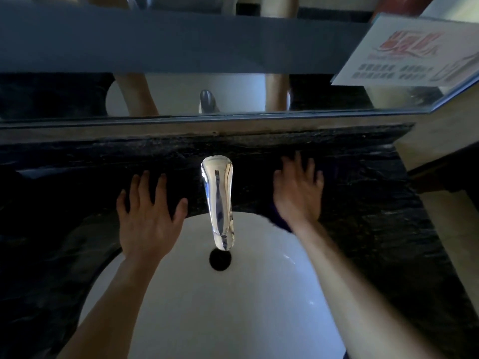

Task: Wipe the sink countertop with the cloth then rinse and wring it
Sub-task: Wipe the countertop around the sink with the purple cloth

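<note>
A dark purple cloth [278, 216] lies on the black stone countertop [375, 203] right of the chrome faucet [220, 200]. My right hand [298, 193] presses flat on the cloth with fingers spread; most of the cloth is hidden under the palm and hard to tell from the dark stone. My left hand [149, 216] rests flat on the countertop left of the faucet, fingers spread, holding nothing. The white sink basin [233, 307] lies below both hands, with a dark drain hole [219, 259] under the spout.
A mirror [181, 94] runs along the back above a narrow ledge and reflects my arms. A printed sign [404, 55] is stuck at the mirror's upper right. A beige wall [451, 208] bounds the countertop on the right.
</note>
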Motion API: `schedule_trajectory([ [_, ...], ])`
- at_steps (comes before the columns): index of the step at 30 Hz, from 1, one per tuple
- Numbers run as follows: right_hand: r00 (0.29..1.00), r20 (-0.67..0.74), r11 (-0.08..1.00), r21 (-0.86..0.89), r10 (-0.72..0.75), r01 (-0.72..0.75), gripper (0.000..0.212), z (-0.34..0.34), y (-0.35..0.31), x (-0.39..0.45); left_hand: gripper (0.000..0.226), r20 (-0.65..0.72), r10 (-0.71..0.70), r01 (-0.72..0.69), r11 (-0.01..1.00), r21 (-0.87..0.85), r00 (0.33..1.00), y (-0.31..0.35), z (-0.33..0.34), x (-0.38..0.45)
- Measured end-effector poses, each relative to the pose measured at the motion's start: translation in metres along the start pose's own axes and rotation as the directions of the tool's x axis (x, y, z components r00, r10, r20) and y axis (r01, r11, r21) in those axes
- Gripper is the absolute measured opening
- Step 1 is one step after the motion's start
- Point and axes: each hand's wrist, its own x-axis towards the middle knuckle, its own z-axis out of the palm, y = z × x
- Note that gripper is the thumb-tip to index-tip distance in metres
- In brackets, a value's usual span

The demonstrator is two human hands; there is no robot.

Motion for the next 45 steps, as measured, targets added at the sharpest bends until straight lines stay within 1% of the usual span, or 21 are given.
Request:
schedule_trajectory([
  [2, 0.978, 0.041, 0.978, -0.026, -0.204, 0.206, 0.054, 0.007, -0.04, -0.017, 0.07, -0.01, -0.002, 0.002, 1.0, 0.005, 1.0, 0.0, 0.001, 0.002],
  [4, 0.91, 0.11, 0.915, -0.022, -0.399, 0.404, 0.062, 0.012, -0.061, -0.026, 0.07, -0.01, -0.005, 0.005, 1.0, 0.008, 1.0, -0.001, 0.001, 0.001],
  [6, 0.872, 0.13, 0.879, -0.004, -0.473, 0.477, 0.06, 0.011, -0.051, -0.016, 0.07, -0.027, -0.008, 0.009, 1.0, 0.008, 1.0, -0.002, 0.003, 0.001],
  [8, 0.869, 0.104, 0.873, -0.009, -0.484, 0.488, 0.054, 0.008, -0.018, 0.001, 0.069, -0.052, -0.007, 0.007, 1.0, 0.002, 0.999, -0.004, 0.004, 0.0],
  [11, 0.923, 0.073, 0.923, -0.046, -0.377, 0.381, 0.054, 0.001, 0.053, 0.025, 0.069, -0.101, 0.017, -0.015, 1.0, 0.02, 0.995, -0.004, 0.006, -0.001],
  [14, 0.988, 0.053, 0.987, -0.064, -0.147, 0.151, 0.058, -0.01, 0.134, 0.043, 0.069, -0.097, 0.016, -0.014, 1.0, 0.018, 0.995, -0.003, 0.006, 0.0],
  [16, 0.997, 0.072, 0.999, -0.044, 0.026, -0.023, 0.06, -0.016, 0.167, 0.048, 0.069, -0.096, 0.015, -0.013, 1.0, 0.023, 0.995, -0.002, 0.006, 0.001],
  [18, 0.991, 0.07, 0.993, -0.024, 0.117, -0.116, 0.06, -0.014, 0.168, 0.044, 0.068, -0.095, 0.024, -0.02, 0.999, 0.041, 0.995, 0.0, 0.006, 0.001],
  [20, 0.991, 0.069, 0.994, -0.018, 0.111, -0.11, 0.06, -0.011, 0.148, 0.03, 0.068, -0.096, 0.039, -0.035, 0.999, 0.038, 0.995, 0.0, 0.005, 0.001],
  [23, 0.994, 0.106, 0.998, -0.052, -0.037, 0.042, 0.062, -0.009, 0.129, -0.007, 0.067, -0.108, 0.045, -0.043, 0.999, 0.02, 0.993, -0.001, 0.004, 0.0],
  [25, 0.985, 0.109, 0.985, -0.102, -0.131, 0.142, 0.062, -0.011, 0.138, -0.031, 0.064, -0.129, 0.059, -0.054, 0.998, 0.037, 0.99, -0.003, 0.004, 0.0],
  [26, 0.984, 0.113, 0.983, -0.104, -0.141, 0.153, 0.062, -0.012, 0.147, -0.041, 0.063, -0.133, 0.067, -0.062, 0.997, 0.04, 0.989, -0.004, 0.004, 0.0],
  [30, 0.991, 0.129, 0.993, -0.107, -0.045, 0.059, 0.063, -0.014, 0.191, -0.102, 0.059, -0.086, 0.075, -0.076, 0.997, -0.008, 0.993, -0.005, -0.001, -0.003],
  [31, 0.993, 0.118, 0.993, -0.114, -0.024, 0.038, 0.063, -0.014, 0.2, -0.124, 0.057, -0.078, 0.047, -0.053, 0.996, -0.068, 0.996, -0.002, -0.003, -0.009],
  [33, 0.995, 0.098, 0.992, -0.126, -0.005, 0.017, 0.061, -0.013, 0.21, -0.173, 0.054, -0.048, -0.071, 0.059, 0.973, -0.221, 0.996, 0.012, -0.011, -0.037],
  [35, 0.997, 0.078, 0.993, -0.117, -0.004, 0.014, 0.06, -0.009, 0.209, -0.222, 0.051, 0.003, -0.152, 0.144, 0.936, -0.321, 0.988, 0.037, -0.019, -0.089],
  [37, 0.997, 0.056, 0.996, -0.072, -0.045, 0.049, 0.06, -0.001, 0.202, -0.274, 0.045, 0.095, -0.104, 0.135, 0.898, -0.418, 0.99, 0.079, -0.026, -0.152],
  [39, 0.987, 0.08, 0.989, -0.038, -0.136, 0.139, 0.058, 0.008, 0.198, -0.324, 0.043, 0.192, -0.021, 0.119, 0.848, -0.516, 0.981, 0.132, -0.03, -0.202],
  [41, 0.975, 0.151, 0.984, -0.048, -0.163, 0.172, 0.058, 0.009, 0.216, -0.358, 0.046, 0.345, 0.083, 0.157, 0.775, -0.612, 0.935, 0.187, -0.036, -0.233],
  [43, 0.983, 0.181, 0.996, -0.087, -0.01, 0.026, 0.058, -0.001, 0.254, -0.365, 0.051, 0.41, 0.196, 0.144, 0.734, -0.664, 0.891, 0.231, -0.04, -0.245],
  [45, 0.965, 0.175, 0.975, -0.143, 0.195, -0.171, 0.058, -0.014, 0.29, -0.355, 0.063, 0.378, 0.306, 0.028, 0.744, -0.667, 0.874, 0.263, -0.04, -0.246],
])
